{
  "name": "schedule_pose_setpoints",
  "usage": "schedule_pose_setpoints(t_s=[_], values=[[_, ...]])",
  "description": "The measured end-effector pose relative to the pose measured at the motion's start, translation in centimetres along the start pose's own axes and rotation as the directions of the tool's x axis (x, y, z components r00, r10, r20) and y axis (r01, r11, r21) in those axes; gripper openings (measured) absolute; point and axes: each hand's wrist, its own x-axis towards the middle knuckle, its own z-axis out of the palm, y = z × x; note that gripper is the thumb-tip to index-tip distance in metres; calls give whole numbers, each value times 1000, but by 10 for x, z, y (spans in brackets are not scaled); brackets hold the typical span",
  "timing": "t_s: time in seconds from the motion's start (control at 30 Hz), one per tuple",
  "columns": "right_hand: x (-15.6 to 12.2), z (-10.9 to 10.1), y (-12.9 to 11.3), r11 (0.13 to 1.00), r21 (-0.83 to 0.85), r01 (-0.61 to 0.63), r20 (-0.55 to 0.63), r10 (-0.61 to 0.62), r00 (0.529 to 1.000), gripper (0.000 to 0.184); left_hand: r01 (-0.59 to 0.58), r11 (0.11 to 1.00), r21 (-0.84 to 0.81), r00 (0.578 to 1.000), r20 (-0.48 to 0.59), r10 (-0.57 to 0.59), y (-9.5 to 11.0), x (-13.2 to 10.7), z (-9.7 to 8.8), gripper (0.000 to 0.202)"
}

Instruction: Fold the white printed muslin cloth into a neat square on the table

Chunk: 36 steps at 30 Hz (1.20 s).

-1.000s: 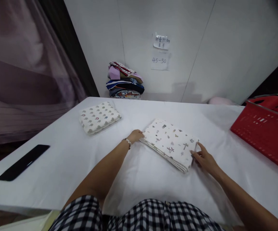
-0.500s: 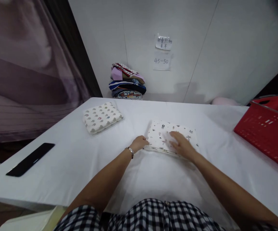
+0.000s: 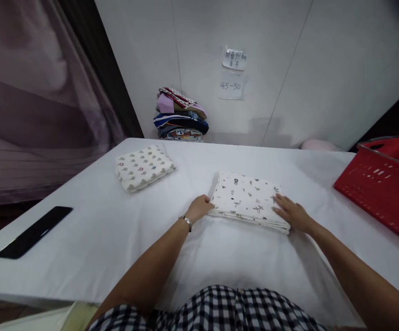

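Note:
A folded white cloth with small printed figures (image 3: 246, 198) lies flat on the white table (image 3: 82, 216) in front of me. My left hand (image 3: 199, 208), with a bracelet on the wrist, rests against the cloth's near left corner, fingers curled at its edge. My right hand (image 3: 291, 212) lies flat on the cloth's right end, fingers stretched out. A second folded cloth with a dotted print (image 3: 143, 167) sits further left on the table, away from both hands.
A red plastic basket (image 3: 380, 184) stands at the right edge of the table. A black flat object (image 3: 34, 231) lies near the left front edge. A pile of folded coloured clothes (image 3: 180, 115) sits at the back by the wall, under two paper notes (image 3: 232, 73).
The cloth was turned from slanted to square with the table. My right hand went from its right corner onto the top, then slid across to the right end. My left hand stayed put.

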Motion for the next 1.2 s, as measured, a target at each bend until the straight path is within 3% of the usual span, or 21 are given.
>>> schedule_pose_setpoints(t_s=[0.1, 0.17, 0.23, 0.3, 0.43, 0.5, 0.57, 0.63, 0.7, 0.8, 0.93, 1.03, 1.13, 1.2], values=[[-6, 6, 25, 987, -97, -129, -80, 121, 989, 51, -6, 1000, 14, 1000, -6, 6, -1, 1, 2, 17], [-5, 5, 14, 987, -100, -126, -176, 107, 979, 51, -3, 1000, 16, 1000, -7, 3, -2, 1, 3, 17], [0, 0, -14, 996, -71, -50, -248, 31, 968, 54, -2, 1000, 5, 1000, -18, 2, -3, -1, 5, 23], [10, -7, -51, 995, -61, 82, -248, -94, 964, 55, -13, 1000, 0, 999, -47, 13, -3, -4, 8, 34], [33, -13, -126, 953, -34, 300, -155, -301, 941, 56, -110, 993, 42, 980, -163, 116, -2, -17, 16, 54], [44, -12, -152, 927, -12, 375, -117, -373, 920, 57, -170, 981, 90, 959, -212, 186, -1, -22, 20, 53], [53, -8, -163, 896, 15, 444, -68, -442, 894, 59, -208, 968, 138, 944, -231, 235, -1, -25, 22, 47], [62, -4, -155, 878, 30, 478, -10, -478, 878, 60, -218, 962, 163, 940, -229, 251, -1, -26, 23, 41], [69, -2, -131, 900, 8, 436, 19, -436, 900, 58, -213, 964, 162, 944, -221, 246, -2, -25, 23, 37], [72, -6, -78, 970, -99, 222, -57, -228, 972, 52, -218, 964, 153, 942, -226, 249, -3, -25, 24, 35], [67, -15, -29, 977, -212, -25, -216, -22, 976, 46, -227, 962, 151, 932, -252, 260, -2, -26, 26, 34], [69, -18, -36, 978, -192, 79, -289, -134, 948, 41, -218, 966, 140, 931, -269, 249, 0, -28, 27, 33], [83, -18, -75, 935, -66, 349, -306, -352, 885, 37, -220, 969, 112, 928, -282, 243, 0, -30, 27, 35], [95, -17, -108, 887, 38, 460, -286, -432, 856, 36, -233, 967, 107, 924, -285, 254, -1, -31, 27, 38]])
